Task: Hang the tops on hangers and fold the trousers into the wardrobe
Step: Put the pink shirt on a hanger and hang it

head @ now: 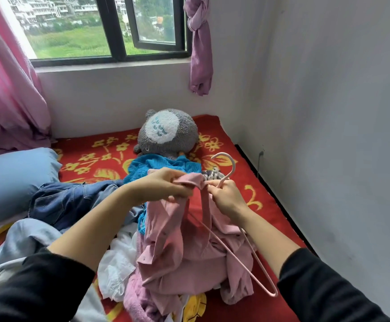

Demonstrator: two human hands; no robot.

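One bed [110, 156] fills the corner of the room, covered by a red blanket with yellow flowers. Above it is one dark-framed window [117, 26] with two curtains: a pink curtain [5, 94] hanging loose on the left and a purple curtain [199, 49] knotted up on the right. One blue pillow [10, 180] lies at the left edge of the bed, and one grey plush toy [168, 131] sits against the wall under the sill. In front of the toy is a heap of clothes. I count one pair of dark jeans [73, 201], one pale blue garment [26, 238], one teal knit top [161, 166], one white garment [117, 266] and one pink shirt [166, 240]. The pink shirt is lifted at its top and trails down onto the heap. One pink hanger [233, 165] runs slantwise across the shirt, with its hook up over the blanket. Two bare forearms reach in from black sleeves. The left hand [166, 184] is clenched round a bunch of the shirt's upper fabric. The right hand [226, 196] is curled round the hanger's neck just below the hook, and its fingertips meet the cloth there.
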